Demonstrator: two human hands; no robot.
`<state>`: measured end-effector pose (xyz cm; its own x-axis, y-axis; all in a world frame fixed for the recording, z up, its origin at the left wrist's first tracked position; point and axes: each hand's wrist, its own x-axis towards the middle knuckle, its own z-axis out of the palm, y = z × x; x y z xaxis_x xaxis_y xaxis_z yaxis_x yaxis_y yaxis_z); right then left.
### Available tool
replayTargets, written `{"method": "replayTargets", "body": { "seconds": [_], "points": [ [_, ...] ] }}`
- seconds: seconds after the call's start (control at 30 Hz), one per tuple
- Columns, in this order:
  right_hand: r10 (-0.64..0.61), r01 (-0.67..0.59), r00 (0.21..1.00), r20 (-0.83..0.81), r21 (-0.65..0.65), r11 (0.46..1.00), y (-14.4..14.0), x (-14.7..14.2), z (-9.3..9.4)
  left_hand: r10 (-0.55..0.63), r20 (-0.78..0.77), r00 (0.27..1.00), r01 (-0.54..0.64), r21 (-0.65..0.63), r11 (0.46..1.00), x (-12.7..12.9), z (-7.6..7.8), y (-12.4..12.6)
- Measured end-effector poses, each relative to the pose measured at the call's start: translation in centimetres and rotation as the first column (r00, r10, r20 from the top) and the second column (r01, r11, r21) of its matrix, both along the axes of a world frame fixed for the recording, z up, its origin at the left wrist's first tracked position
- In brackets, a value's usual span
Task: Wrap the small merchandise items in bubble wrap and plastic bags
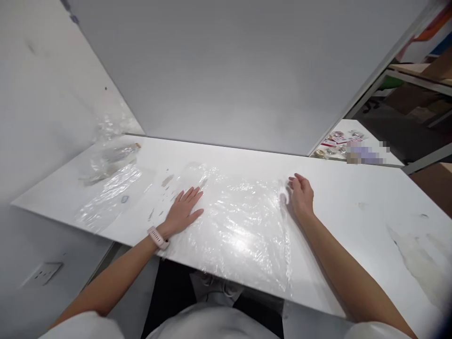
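A clear plastic sheet or bag [243, 221] lies spread and wrinkled over the middle of the white table, reaching its front edge. Palm down, my left hand [185, 209] rests flat at the sheet's left side, fingers spread. My right hand [302, 194] is beside the sheet's upper right corner, its fingers loosely bent and slightly apart. I see nothing held in it. A small curled bit of plastic edge [284, 198] stands just left of that hand. A light pink wristband [158, 238] is on my left wrist.
More clear plastic [109, 197] lies crumpled at the table's left, beside a bundled clear bag [116, 157]. A tall grey panel [226, 75] rises behind. Small packaged items [341, 141] lie on another surface at right. A wall socket [44, 274] is lower left.
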<state>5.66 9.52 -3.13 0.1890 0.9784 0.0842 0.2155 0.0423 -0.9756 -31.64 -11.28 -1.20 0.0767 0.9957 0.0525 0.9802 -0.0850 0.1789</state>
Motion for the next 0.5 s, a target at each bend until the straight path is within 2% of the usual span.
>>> {"method": "replayTargets", "body": {
  "seconds": [0.13, 0.27, 0.33, 0.4, 0.47, 0.5],
  "points": [
    [0.301, -0.282, 0.932, 0.201, -0.116, 0.952, -9.6, -2.8, 2.1, 0.002, 0.052, 0.999, 0.002, -0.074, 0.997, 0.0, 0.7, 0.3],
    [0.461, -0.428, 0.843, 0.276, -0.173, 0.887, -17.0, -5.8, 3.5, -0.024, 0.250, 0.968, 0.074, -0.193, 0.978, 1.0, 1.6, -0.3],
    [0.515, -0.491, 0.820, 0.249, -0.155, 0.857, -18.9, -7.5, 3.5, -0.073, 0.396, 0.915, 0.175, -0.228, 0.958, 2.6, 1.9, -1.3],
    [0.588, -0.572, 0.795, 0.151, -0.138, 0.809, -19.8, -9.3, 3.4, -0.120, 0.525, 0.842, 0.266, -0.211, 0.941, 4.8, 1.9, -2.6],
    [0.656, -0.652, 0.755, -0.021, -0.132, 0.746, -20.0, -11.2, 3.6, -0.141, 0.632, 0.762, 0.284, -0.129, 0.950, 7.0, 1.8, -3.8],
    [0.689, -0.699, 0.715, -0.117, -0.131, 0.703, -20.0, -12.1, 3.9, -0.131, 0.681, 0.720, 0.246, -0.074, 0.966, 7.9, 1.7, -4.2]
  ]
}}
